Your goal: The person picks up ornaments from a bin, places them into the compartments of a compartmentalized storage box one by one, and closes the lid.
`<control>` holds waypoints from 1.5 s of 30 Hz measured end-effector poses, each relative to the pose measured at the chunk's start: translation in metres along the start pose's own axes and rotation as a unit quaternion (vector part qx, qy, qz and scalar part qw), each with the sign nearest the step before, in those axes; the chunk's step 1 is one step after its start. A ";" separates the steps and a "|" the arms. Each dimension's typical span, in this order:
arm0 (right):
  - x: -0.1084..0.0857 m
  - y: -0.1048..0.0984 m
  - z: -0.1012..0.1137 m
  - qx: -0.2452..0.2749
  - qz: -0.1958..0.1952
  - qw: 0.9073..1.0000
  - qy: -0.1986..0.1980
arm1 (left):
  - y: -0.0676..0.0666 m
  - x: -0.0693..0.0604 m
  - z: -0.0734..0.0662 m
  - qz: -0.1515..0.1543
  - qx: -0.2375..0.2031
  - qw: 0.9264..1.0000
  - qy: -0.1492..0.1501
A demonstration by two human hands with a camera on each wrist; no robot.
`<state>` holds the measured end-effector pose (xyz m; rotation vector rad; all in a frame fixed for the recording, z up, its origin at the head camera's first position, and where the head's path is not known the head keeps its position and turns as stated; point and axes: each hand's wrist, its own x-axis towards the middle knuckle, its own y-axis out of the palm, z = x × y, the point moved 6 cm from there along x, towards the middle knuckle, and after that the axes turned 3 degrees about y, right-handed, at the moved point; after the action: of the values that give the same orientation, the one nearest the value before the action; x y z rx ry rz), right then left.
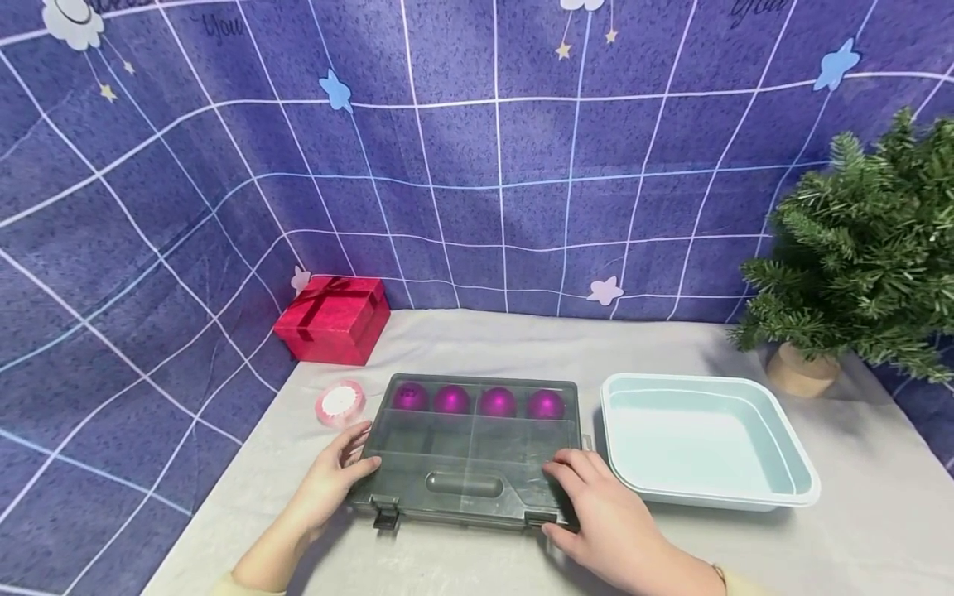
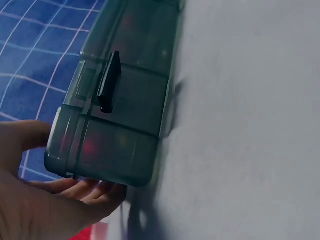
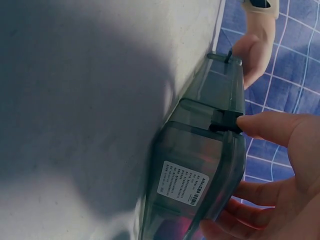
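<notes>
A translucent dark green plastic storage case [image 1: 464, 451] lies on the table, its lid down. Through the lid show several shiny purple balls [image 1: 498, 402] in the back row. My left hand [image 1: 328, 480] grips the case's left end, thumb over the lid edge and fingers along the side. The left latch [image 2: 110, 85] sticks out from the front. My right hand [image 1: 607, 517] is at the front right corner, fingers bent over the lid, its thumb touching the right latch [image 3: 225, 121]. A white printed label [image 3: 183, 182] is on the case's wall.
A pale blue tray [image 1: 708, 488] stands right of the case. To the left are a pink ribbon roll [image 1: 340, 403] and a red gift box [image 1: 335, 321]. A small artificial tree [image 1: 857, 248] stands at the back right, before a blue checked cloth [image 1: 462, 207].
</notes>
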<state>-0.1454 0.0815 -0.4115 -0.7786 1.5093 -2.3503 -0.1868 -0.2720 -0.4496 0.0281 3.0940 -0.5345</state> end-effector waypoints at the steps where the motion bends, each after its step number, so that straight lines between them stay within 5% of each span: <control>1: 0.000 0.000 0.000 0.000 -0.001 1.000 0.000 | -0.001 0.000 0.004 0.000 -0.031 0.999 -0.024; 6: -0.001 0.000 -0.001 -0.003 -0.009 1.000 0.001 | -0.001 0.001 0.013 -0.005 -0.112 0.991 -0.072; 14: 0.000 -0.005 0.002 0.009 0.004 1.000 0.006 | 0.003 0.001 0.013 -0.015 -0.128 0.989 -0.066; 18: 0.004 -0.008 0.013 0.102 0.015 0.995 -0.001 | 0.004 0.001 0.014 -0.017 -0.124 0.990 -0.070; 20: 0.007 -0.008 0.022 0.190 0.032 0.981 -0.012 | 0.004 0.000 0.014 -0.017 -0.125 0.990 -0.070; 22: 0.011 -0.004 0.032 0.299 0.069 0.952 -0.021 | 0.004 -0.001 0.013 -0.016 -0.124 0.990 -0.069; 24: 0.014 0.004 0.044 0.404 0.122 0.906 -0.020 | 0.004 -0.002 0.013 -0.015 -0.122 0.990 -0.070; 27: 0.017 0.021 0.063 0.533 0.214 0.819 -0.004 | 0.003 -0.002 0.014 -0.015 -0.118 0.990 -0.073; 32: 0.014 0.054 0.090 0.637 0.357 0.682 0.038 | 0.002 -0.001 0.014 -0.016 -0.109 0.991 -0.075; 36: 0.012 0.078 0.101 0.678 0.403 0.611 0.070 | 0.002 0.000 0.014 -0.018 -0.103 0.992 -0.071; 39: 0.014 0.097 0.106 0.709 0.400 0.569 0.117 | 0.002 0.001 0.013 -0.016 -0.104 0.992 -0.069; 42: 0.016 0.111 0.111 0.743 0.397 0.512 0.167 | 0.002 0.001 0.013 -0.013 -0.106 0.992 -0.068; 45: 0.019 0.121 0.116 0.762 0.400 0.472 0.192 | 0.003 0.002 0.014 -0.013 -0.107 0.992 -0.071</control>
<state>-0.1070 -0.0693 -0.4762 0.7978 -0.5833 -1.8921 -0.1888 -0.2742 -0.4635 -0.0481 2.9963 -0.1917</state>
